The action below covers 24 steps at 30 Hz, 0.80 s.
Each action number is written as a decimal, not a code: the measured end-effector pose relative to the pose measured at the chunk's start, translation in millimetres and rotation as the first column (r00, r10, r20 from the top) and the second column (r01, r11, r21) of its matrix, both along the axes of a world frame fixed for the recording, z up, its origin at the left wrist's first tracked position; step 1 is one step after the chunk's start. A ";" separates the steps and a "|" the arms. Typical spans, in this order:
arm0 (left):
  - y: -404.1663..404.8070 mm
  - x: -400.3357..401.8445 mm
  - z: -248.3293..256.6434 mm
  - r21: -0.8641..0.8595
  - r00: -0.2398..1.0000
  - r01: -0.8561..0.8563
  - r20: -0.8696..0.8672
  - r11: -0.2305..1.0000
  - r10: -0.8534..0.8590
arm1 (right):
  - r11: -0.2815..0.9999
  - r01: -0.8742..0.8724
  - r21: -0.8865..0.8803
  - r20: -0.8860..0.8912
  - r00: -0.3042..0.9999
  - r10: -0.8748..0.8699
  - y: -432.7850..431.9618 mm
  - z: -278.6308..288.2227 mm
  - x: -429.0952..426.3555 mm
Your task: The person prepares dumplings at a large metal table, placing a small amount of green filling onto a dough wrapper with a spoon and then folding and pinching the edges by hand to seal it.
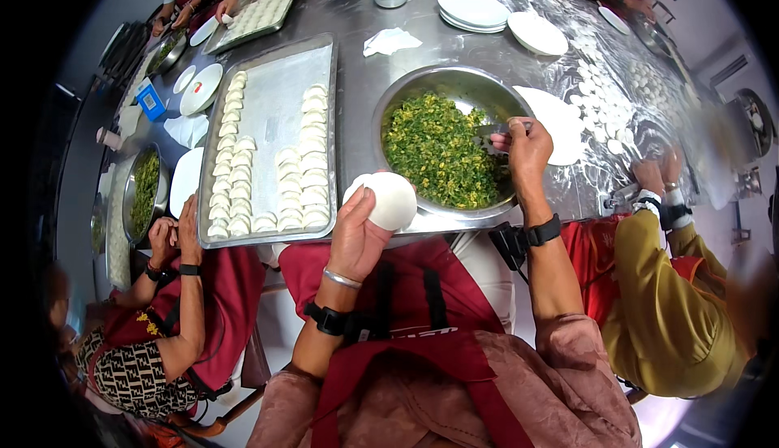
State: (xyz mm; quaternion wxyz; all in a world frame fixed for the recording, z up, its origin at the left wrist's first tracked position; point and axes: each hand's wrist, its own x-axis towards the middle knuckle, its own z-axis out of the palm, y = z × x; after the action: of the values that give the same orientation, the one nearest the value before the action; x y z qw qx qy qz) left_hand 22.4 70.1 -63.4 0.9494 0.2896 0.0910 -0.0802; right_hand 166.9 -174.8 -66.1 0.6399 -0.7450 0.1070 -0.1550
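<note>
My left hand (360,235) holds a round, flat dumpling wrapper (392,201) in front of the table edge. A second pale rim shows behind it, perhaps another wrapper. My right hand (528,147) grips a metal spreader or spoon (490,129), whose far end reaches into the filling; its exact shape is partly hidden. The filling (435,150) is chopped greens with yellow bits, heaped in a wide steel bowl (394,92). Left of the bowl, a metal tray (283,98) carries rows of folded dumplings (313,162) along both sides, with bare metal between them.
A white plate (557,125) lies partly behind the bowl. Dough pieces (599,104) cover the floured steel table (356,92) at right. Stacked plates (473,8), a crumpled white cloth or paper (391,41) and another dumpling tray (268,3) stand farther back. Co-workers' hands (176,229) work on both sides.
</note>
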 end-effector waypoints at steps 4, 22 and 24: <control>-2.5 -1.5 2.0 0.090 1.000 0.002 -0.012 0.996 -0.001 | 0.995 -0.011 0.103 -0.029 0.999 0.014 0.5 -0.6 -0.6; -7.9 29.1 36.8 0.070 0.998 -0.027 0.066 0.997 0.023 | 0.830 -0.025 0.557 -0.131 0.984 0.117 1.1 12.2 -7.0; -11.5 38.6 33.0 0.017 0.996 -0.039 0.075 0.999 0.038 | 0.818 -0.019 0.575 -0.136 0.984 0.118 -0.6 18.5 -9.0</control>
State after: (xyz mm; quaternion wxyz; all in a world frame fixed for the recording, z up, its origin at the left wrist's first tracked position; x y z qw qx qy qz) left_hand 61.0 58.6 -30.4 0.9509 0.2991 0.0616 -0.0502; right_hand 157.9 -175.4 -47.6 0.8277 -0.5325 0.1744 -0.0301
